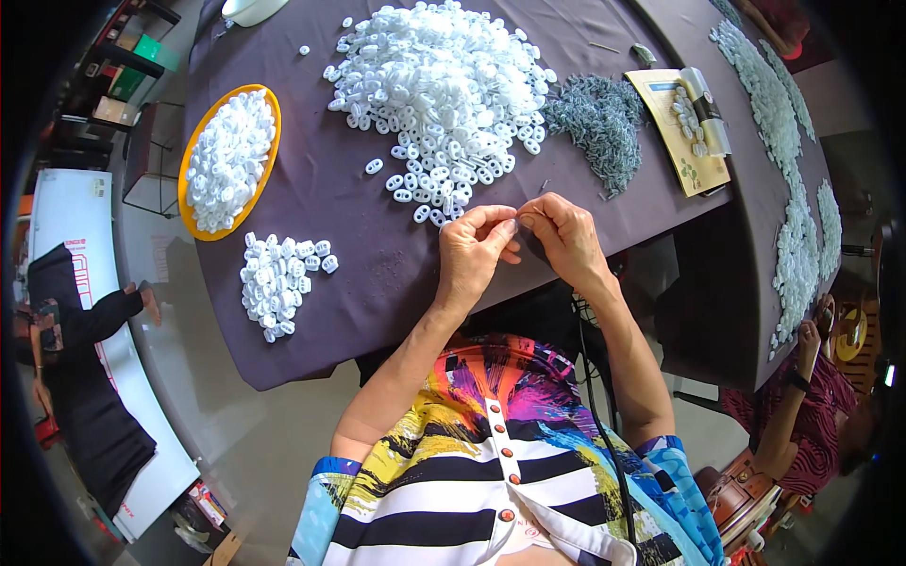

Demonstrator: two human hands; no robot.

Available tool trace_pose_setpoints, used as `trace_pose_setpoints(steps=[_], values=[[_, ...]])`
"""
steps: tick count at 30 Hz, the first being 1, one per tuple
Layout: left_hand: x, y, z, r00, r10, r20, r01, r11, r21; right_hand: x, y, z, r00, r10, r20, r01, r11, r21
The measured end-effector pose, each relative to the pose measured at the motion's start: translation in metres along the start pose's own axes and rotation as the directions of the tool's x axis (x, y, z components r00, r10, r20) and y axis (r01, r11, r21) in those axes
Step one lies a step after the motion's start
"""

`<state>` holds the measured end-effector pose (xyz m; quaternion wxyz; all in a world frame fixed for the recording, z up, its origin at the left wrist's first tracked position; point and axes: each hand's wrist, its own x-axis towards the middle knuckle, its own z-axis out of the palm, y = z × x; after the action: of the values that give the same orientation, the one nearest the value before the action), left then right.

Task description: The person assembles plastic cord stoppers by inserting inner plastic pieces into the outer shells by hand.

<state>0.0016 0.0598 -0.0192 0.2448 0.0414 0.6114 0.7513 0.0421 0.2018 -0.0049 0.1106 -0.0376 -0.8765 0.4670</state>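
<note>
My left hand and my right hand meet over the table's near edge, thumbs and fingertips pinched close together. Whatever lies between the fingertips is too small and too covered to make out. Just beyond them spreads a big heap of small white oval plastic pieces with two dark holes, its near end almost touching my left fingers. A pile of thin grey pieces, perhaps small springs, lies past my right hand. To the left, a smaller group of white pieces rests on the cloth.
An orange-rimmed oval tray full of white pieces stands at left. A yellowish booklet with several clear-white pieces and a clear-and-black cylinder lies at right. Another person works at the adjoining dark-covered table, near more white piles.
</note>
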Motion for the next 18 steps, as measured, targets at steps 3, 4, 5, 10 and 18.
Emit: trace_pose_setpoints(steps=[3, 4, 5, 10, 18], values=[[0.0009, 0.0014, 0.0014, 1.000, -0.007, -0.015, 0.007, 1.000, 0.013, -0.0002, -0.0010, 0.0001, 1.000, 0.032, -0.001, -0.032, 0.999, 0.024], [0.0014, 0.0018, 0.0016, 1.000, -0.012, -0.019, 0.013, 1.000, 0.025, -0.0001, -0.0008, -0.0002, 1.000, 0.031, -0.002, -0.031, 0.999, 0.024], [0.0020, 0.0020, 0.0015, 1.000, -0.012, -0.019, 0.013, 1.000, 0.026, 0.0000, -0.0006, -0.0006, 0.999, 0.041, 0.001, -0.041, 0.999, 0.032], [0.0023, 0.0081, 0.0025, 0.999, -0.052, -0.006, 0.052, 0.988, 0.146, 0.0012, -0.0043, -0.0018, 0.993, 0.115, 0.037, -0.118, 0.991, 0.070], [0.0048, 0.0078, 0.0028, 0.996, -0.092, -0.012, 0.093, 0.981, 0.172, -0.0002, -0.0027, -0.0008, 0.976, 0.198, 0.086, -0.209, 0.966, 0.149]])
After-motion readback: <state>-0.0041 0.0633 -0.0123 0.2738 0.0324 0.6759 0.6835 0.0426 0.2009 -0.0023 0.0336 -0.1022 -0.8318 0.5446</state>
